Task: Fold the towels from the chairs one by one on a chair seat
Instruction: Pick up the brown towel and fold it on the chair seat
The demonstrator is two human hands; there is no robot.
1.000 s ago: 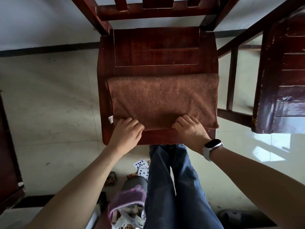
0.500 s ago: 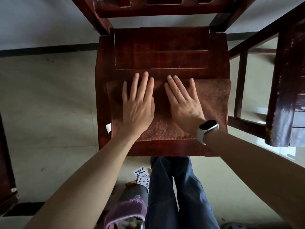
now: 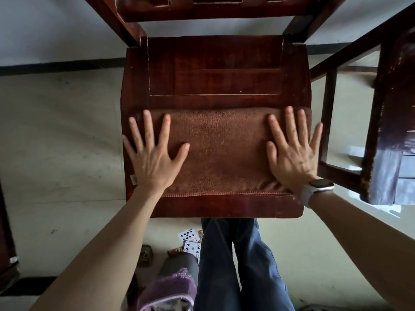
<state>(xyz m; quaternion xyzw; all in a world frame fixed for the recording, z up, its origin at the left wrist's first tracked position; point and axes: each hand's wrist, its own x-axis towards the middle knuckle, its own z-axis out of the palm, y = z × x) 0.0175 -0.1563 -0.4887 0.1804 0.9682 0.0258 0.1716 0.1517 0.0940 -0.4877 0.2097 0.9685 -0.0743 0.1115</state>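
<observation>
A brown towel (image 3: pixel 221 151), folded into a wide strip, lies flat across the front half of the dark red wooden chair seat (image 3: pixel 213 70). My left hand (image 3: pixel 152 156) presses on the towel's left end with fingers spread and straight. My right hand (image 3: pixel 292 151), with a watch on its wrist, presses flat on the towel's right end, its little finger reaching past the seat's right edge. A small white tag (image 3: pixel 134 178) sticks out at the towel's left side.
A second dark wooden chair (image 3: pixel 390 122) stands close on the right. Playing cards (image 3: pixel 190 240) and a purple bag (image 3: pixel 167 290) lie on the floor by my legs. Dark furniture (image 3: pixel 6 243) edges the left side. The floor is pale tile.
My hands gripped the towel's near edge and folded it, then lay flat side by side at its middle. They have now slid apart to the towel's left and right ends.
</observation>
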